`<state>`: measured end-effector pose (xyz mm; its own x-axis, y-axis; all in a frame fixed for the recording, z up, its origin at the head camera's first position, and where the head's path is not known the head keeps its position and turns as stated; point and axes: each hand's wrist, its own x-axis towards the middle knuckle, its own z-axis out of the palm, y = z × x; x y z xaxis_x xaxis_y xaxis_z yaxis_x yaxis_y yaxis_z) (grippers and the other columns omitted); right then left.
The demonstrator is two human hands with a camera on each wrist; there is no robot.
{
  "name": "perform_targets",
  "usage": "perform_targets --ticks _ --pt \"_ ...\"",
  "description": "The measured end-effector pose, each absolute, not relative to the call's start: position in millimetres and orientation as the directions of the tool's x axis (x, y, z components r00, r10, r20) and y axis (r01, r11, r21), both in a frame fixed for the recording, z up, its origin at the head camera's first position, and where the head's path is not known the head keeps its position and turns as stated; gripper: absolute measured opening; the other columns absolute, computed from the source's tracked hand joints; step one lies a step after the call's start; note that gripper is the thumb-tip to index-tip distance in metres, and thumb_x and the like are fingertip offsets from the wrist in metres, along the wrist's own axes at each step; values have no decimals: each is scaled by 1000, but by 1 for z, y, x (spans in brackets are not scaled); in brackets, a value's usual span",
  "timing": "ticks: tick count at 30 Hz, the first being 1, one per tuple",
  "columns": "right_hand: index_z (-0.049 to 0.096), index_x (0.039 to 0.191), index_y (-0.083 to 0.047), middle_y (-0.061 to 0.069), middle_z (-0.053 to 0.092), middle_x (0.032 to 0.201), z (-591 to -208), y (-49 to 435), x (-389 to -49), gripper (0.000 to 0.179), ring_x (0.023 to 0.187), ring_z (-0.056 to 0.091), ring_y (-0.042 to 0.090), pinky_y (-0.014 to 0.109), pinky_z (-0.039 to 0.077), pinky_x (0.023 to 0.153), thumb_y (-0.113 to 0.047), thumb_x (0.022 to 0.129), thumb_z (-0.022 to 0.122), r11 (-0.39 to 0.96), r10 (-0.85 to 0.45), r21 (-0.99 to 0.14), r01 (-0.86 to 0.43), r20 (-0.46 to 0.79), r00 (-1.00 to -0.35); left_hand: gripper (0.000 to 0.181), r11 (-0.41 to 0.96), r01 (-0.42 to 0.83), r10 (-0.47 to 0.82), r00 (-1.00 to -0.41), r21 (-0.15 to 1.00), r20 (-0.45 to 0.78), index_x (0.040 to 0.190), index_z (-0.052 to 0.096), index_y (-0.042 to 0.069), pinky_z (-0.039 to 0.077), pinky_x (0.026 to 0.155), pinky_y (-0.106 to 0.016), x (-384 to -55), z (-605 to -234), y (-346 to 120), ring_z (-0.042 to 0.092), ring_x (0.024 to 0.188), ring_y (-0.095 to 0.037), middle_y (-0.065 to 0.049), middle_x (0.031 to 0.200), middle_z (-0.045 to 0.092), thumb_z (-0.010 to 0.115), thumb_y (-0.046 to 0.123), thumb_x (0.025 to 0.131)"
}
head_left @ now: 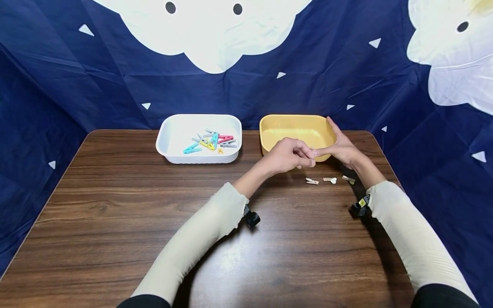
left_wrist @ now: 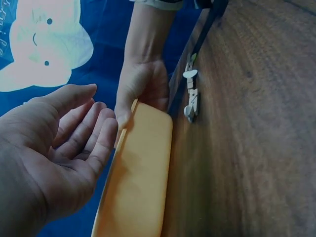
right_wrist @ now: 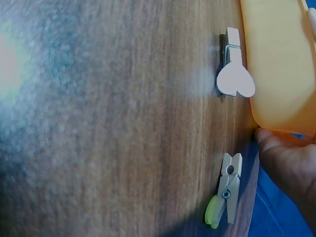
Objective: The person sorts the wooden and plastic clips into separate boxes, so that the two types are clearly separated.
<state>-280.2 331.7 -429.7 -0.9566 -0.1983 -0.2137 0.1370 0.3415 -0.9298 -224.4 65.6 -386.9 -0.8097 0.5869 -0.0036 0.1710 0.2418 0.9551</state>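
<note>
My right hand (head_left: 344,149) holds the right end of a yellow plastic basin (head_left: 294,126), its thumb at the front rim and its fingers along the side. Close by, in front of the basin, my left hand (head_left: 289,155) hovers with loosely curled fingers; the left wrist view shows nothing in it. Three small wooden clothespins lie on the table below the hands: one at the left (head_left: 312,181), a middle clothespin (right_wrist: 236,76) with a white heart, and a right clothespin (right_wrist: 228,190) with a yellow-green piece on it.
A white basin (head_left: 163,139) to the left contains several colored plastic clothespins (head_left: 215,140). Both basins stand at the far edge of the wooden table (head_left: 115,205). Behind it hangs a dark blue cloth (head_left: 246,96) with white cloud shapes.
</note>
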Motion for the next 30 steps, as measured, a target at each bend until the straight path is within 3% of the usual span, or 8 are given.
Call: perform_targets --ticks 2,6,9,13,18,26,30 --pt "-14 182 -35 4 -1 193 -430 331 -280 145 169 30 28 40 29 141 5 89 90 335 -201 -932 138 -214 -956 12 255 191 594 -804 948 2 107 85 5 60 112 -40 -222 -388 66 79 88 -28 -3 96 83 89 12 98" --pt "-15 182 -36 5 0 193 -430 331 -281 146 168 33 30 42 31 140 3 89 91 343 -196 -929 138 -214 -957 12 267 212 614 -790 940 3 107 85 6 60 106 -27 -218 -392 66 81 90 -28 -4 97 85 89 13 98" --pt "-15 182 -35 6 1 193 -430 331 -281 147 169 32 30 44 28 142 2 89 92 346 -193 -928 136 -212 -958 11 268 201 623 -782 942 -11 107 84 6 63 79 -27 -215 -395 66 76 83 -17 -4 98 84 89 12 98" --pt "-16 182 -33 6 2 193 -431 331 -281 147 170 30 30 46 24 143 1 88 93 352 -194 -927 130 -208 -959 12 291 182 633 -773 939 -46 107 84 6 58 71 -21 -211 -399 65 71 78 -12 -3 95 82 89 12 98" --pt "-16 182 -33 5 0 193 -431 332 -281 148 171 28 29 46 21 144 1 88 93 359 -192 -925 127 -206 -959 12 319 171 632 -771 932 -75 107 85 6 55 66 -20 -208 -407 67 68 74 -9 -2 92 82 89 12 98" --pt "-15 182 -34 5 1 193 -432 332 -281 148 172 26 28 45 18 144 1 87 93 358 -188 -925 130 -208 -960 10 347 149 629 -770 926 -112 105 84 6 66 68 -31 -203 -422 72 73 74 -13 -4 93 84 88 8 97" --pt "-15 182 -33 5 -1 193 -431 332 -281 148 173 24 28 45 17 145 1 87 93 362 -189 -924 124 -203 -961 9 366 162 631 -767 916 -117 104 84 6 62 66 -26 -201 -426 74 74 75 -13 -6 95 85 88 6 96"
